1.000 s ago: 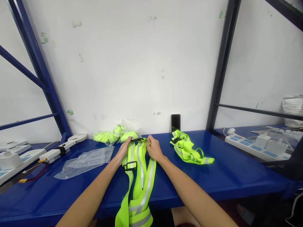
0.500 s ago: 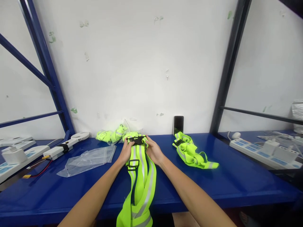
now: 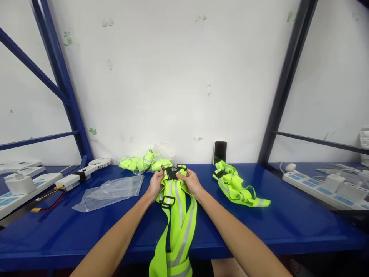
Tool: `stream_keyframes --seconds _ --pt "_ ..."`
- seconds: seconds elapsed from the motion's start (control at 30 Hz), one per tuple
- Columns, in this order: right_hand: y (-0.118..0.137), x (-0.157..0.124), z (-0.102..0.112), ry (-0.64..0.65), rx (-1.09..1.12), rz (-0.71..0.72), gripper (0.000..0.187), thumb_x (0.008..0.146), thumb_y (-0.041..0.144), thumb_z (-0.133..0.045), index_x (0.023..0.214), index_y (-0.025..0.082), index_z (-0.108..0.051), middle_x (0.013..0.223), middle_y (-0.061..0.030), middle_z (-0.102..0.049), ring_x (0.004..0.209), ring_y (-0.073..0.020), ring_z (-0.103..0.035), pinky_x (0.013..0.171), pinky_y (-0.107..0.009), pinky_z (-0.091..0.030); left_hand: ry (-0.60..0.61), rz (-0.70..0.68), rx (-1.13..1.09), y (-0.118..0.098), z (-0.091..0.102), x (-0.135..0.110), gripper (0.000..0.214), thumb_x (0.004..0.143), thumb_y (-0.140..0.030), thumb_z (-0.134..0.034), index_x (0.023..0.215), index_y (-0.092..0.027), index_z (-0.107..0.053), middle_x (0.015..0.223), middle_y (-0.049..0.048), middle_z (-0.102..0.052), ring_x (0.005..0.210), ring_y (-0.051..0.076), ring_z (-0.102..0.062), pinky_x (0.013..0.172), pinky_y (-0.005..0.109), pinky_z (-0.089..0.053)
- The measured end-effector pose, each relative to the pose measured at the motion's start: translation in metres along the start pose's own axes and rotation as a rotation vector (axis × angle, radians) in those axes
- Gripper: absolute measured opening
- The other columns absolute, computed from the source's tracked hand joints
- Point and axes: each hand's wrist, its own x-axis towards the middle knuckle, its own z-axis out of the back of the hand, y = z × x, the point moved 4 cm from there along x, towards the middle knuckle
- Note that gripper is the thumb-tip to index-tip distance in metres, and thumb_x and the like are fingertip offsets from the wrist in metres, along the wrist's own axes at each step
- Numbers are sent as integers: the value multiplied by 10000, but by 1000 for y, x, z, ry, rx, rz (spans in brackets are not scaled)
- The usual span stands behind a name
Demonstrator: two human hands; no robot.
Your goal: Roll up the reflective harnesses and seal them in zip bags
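Observation:
A neon-yellow reflective vest (image 3: pixel 182 223) made of straps with grey stripes hangs from both hands over the table's front edge. My left hand (image 3: pixel 156 184) is closed on its left side by a black buckle (image 3: pixel 171 174). On the other side of that buckle my right hand (image 3: pixel 190 181) pinches the strap. A black strap adjuster (image 3: pixel 167 201) sits lower on the left strap. Another reflective vest (image 3: pixel 235 184) lies loosely bunched to the right of my hands. Bagged yellow vests (image 3: pixel 141 161) lie behind my left hand against the wall.
A flat clear plastic bag (image 3: pixel 111 192) lies left on the blue table (image 3: pixel 245 231). A phone (image 3: pixel 220 151) leans on the wall. A small fan (image 3: pixel 100 163), a white battery pack (image 3: pixel 73 178) and power strips (image 3: pixel 319 188) line the sides. Metal posts (image 3: pixel 288 80) flank the table.
Both hands still hold the vest at the buckle. My right fingers have shifted from around the vest's side to a pinch on the strap, and the straps spread slightly. The view has shifted a little.

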Motion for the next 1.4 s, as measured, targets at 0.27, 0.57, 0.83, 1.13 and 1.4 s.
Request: stream_keyframes --seconds 0.27,0.57,0.83,1.13,1.4 --pt "15 2 5 -88 4 144 311 557 193 -758 859 210 -685 759 -3 -707 663 -170 -642 666 -293 -482 56 176 29 7 -3 -1 357 727 -151 -664 1077 -140 -591 836 69 -708 638 187 -676 612 289 -539" --pt "17 -5 -3 -15 -264 120 195 549 155 -561 670 207 -705 1200 -46 -644 1059 -255 -597 821 -334 -469 -30 332 5 16 1 -1 218 768 -136 -498 936 -79 -624 721 105 -709 567 201 -663 584 305 -528" --pt "20 -12 -5 -107 -197 187 195 564 215 -493 671 196 -655 990 -34 -679 858 -197 -609 741 -272 -456 165 359 -61 -1 -13 -9 303 796 -315 -498 919 -75 -634 728 124 -716 592 218 -664 609 320 -527" --pt "21 -15 -20 7 138 -40 509 622 247 -633 1127 266 -574 819 -5 -667 762 -202 -642 702 -316 -499 22 258 -35 1 2 0 233 774 -256 -576 929 -93 -637 669 87 -712 553 193 -663 594 302 -543" --pt "9 -6 0 -121 166 -126 524 642 158 -565 1160 233 -539 857 -16 -704 794 -223 -679 691 -341 -538 43 52 84 -2 -1 -2 655 662 -107 -716 1274 -187 -498 904 62 -721 635 194 -694 592 299 -564"
